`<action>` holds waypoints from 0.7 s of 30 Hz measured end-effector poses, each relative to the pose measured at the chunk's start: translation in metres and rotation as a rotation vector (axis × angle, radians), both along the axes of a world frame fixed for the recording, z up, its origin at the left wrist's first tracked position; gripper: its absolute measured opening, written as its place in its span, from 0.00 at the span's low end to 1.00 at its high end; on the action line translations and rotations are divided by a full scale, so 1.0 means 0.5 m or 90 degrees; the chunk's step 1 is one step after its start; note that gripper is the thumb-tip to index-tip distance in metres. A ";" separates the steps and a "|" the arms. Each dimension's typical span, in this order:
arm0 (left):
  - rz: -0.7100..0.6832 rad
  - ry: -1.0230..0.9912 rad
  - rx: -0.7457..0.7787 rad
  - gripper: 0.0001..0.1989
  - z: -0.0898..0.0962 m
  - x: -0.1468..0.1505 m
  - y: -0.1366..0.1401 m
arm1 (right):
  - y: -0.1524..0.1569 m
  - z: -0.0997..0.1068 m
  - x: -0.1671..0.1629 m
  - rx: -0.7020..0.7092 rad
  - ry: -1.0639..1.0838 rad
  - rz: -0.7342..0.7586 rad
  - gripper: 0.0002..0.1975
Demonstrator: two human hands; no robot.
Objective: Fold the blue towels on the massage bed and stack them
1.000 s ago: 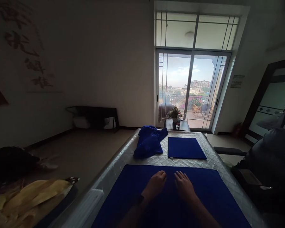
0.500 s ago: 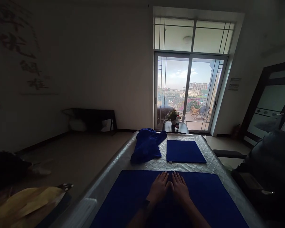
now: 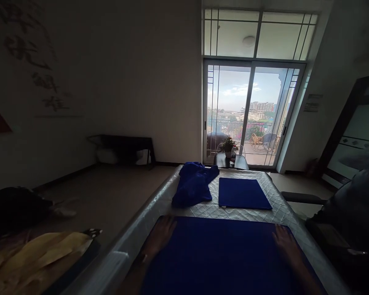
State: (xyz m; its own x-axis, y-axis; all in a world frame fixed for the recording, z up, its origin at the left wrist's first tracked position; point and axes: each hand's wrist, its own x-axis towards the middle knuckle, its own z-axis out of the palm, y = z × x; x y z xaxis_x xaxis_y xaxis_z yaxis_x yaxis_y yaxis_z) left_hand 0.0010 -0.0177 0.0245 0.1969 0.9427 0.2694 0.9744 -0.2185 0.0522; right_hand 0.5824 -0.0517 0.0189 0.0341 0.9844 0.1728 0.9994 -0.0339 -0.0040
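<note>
On a silver-covered counter (image 3: 199,211), a large blue cloth (image 3: 221,254) lies spread beneath a blurred left hand (image 3: 162,232) and a right hand (image 3: 284,241), both laid open near its far corners, each grip seemingly holding nothing; uneven outward pressure could ruck or skew the fabric. Just beyond, a crumpled blue bundle (image 3: 192,186) and a flat blue square (image 3: 244,193) leave little room for a forward slide.
</note>
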 end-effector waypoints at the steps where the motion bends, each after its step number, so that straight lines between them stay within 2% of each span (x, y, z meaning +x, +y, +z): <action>1: 0.007 0.013 0.016 0.24 -0.007 -0.016 0.002 | 0.000 -0.005 0.021 -0.014 -0.007 -0.032 0.29; 4: 0.020 0.027 0.035 0.24 -0.022 -0.038 0.008 | 0.003 -0.013 0.048 -0.030 0.015 -0.127 0.32; 6: 0.011 0.035 0.032 0.25 -0.026 -0.039 0.012 | 0.006 -0.015 0.047 -0.027 0.025 -0.146 0.34; 12: 0.037 0.043 0.026 0.25 -0.022 -0.031 0.011 | 0.008 -0.026 0.046 -0.002 0.063 -0.141 0.36; 17: 0.020 0.044 0.024 0.24 -0.027 -0.032 0.009 | 0.014 -0.034 0.052 0.005 0.098 -0.141 0.37; 21: 0.079 0.029 -0.002 0.25 -0.027 -0.028 0.012 | 0.011 -0.025 0.052 -0.022 0.068 -0.128 0.34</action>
State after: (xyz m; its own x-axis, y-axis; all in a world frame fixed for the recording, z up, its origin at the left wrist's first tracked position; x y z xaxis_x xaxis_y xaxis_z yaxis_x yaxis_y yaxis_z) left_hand -0.0129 -0.0117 0.0108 0.0913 0.9613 0.2601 0.9953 -0.0966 0.0076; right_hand 0.6085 -0.0463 0.0066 0.2458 0.9613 0.1242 0.9666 -0.2336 -0.1050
